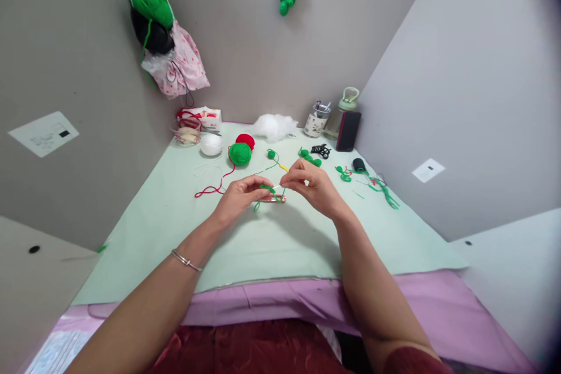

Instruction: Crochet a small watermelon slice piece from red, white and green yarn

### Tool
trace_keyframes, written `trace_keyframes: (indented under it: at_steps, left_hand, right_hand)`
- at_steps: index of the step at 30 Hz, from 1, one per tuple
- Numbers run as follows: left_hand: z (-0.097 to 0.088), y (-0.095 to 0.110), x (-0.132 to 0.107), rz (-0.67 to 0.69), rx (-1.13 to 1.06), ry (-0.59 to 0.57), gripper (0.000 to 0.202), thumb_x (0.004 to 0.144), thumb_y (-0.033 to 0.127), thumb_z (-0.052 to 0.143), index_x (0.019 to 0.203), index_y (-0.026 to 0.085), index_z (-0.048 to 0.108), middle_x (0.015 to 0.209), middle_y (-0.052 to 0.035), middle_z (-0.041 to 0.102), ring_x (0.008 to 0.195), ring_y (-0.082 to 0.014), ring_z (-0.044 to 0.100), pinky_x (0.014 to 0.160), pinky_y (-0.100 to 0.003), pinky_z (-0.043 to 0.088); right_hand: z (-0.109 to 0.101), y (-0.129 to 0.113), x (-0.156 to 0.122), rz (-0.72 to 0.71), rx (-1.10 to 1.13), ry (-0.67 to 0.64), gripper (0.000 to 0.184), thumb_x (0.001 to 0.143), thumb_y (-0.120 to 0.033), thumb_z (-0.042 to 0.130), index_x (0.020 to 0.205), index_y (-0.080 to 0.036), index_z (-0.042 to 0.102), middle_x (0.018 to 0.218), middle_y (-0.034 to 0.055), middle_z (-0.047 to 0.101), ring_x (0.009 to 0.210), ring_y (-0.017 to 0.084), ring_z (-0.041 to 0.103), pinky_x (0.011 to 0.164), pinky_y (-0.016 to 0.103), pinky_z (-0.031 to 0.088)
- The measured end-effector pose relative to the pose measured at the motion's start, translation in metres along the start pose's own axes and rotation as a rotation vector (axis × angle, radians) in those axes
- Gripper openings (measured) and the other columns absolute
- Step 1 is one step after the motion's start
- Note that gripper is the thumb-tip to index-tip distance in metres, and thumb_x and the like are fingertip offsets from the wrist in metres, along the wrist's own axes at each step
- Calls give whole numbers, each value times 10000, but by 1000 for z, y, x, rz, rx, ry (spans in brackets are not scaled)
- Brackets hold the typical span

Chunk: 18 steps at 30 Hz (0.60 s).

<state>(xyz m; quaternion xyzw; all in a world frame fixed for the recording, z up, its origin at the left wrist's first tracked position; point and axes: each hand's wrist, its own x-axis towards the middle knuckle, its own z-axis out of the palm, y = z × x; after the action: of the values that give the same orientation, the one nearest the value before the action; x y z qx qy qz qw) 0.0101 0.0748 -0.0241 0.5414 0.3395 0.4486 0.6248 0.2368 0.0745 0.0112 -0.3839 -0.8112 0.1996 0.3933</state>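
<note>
My left hand (242, 194) pinches a small green crochet piece (266, 188), and a loop of its yarn hangs below the fingers. My right hand (312, 186) is closed around a slim, pale crochet hook (277, 186), whose tip meets the green work; most of its length is hidden in the fingers. A strand of green yarn runs down between the hands. Just under them on the table lies a flat, orange-red object (277, 198), partly covered. Beyond the right fingers shows a yellow handle (284, 168), close to a small green ball (271, 153).
Green yarn (240, 154), red yarn (246, 141) and white yarn (211, 145) stand behind the left hand. White stuffing (274, 127), a pen holder (316, 121), a bottle (349, 99) and a phone (349, 132) line the back. Green scraps (385, 191) lie right. Walls enclose the table (272, 251).
</note>
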Motion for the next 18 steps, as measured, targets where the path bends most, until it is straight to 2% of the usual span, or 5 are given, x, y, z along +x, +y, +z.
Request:
trace_keyframes:
  at_steps: [7,18]
  left_hand:
    - [0,-1,0,10,12,-7,268,751,385,854,892,181,750,807,-9,715,823,-205,717,907,-371,552]
    - [-2,-4,0,17,-3,-44,264,762,379,847,905,184,741,841,-22,740,852,-228,748,913,-371,551]
  right_hand:
    - [-1,4,-1,-25,-86,1,157,997,-280,670,907,-265,797,876,25,589,798,170,588,729,324,460]
    - [-1,7,-1,-31,-69,-31,146,989,-239,675,910,-255,796,873,23,593,796,165,590,738,316,467]
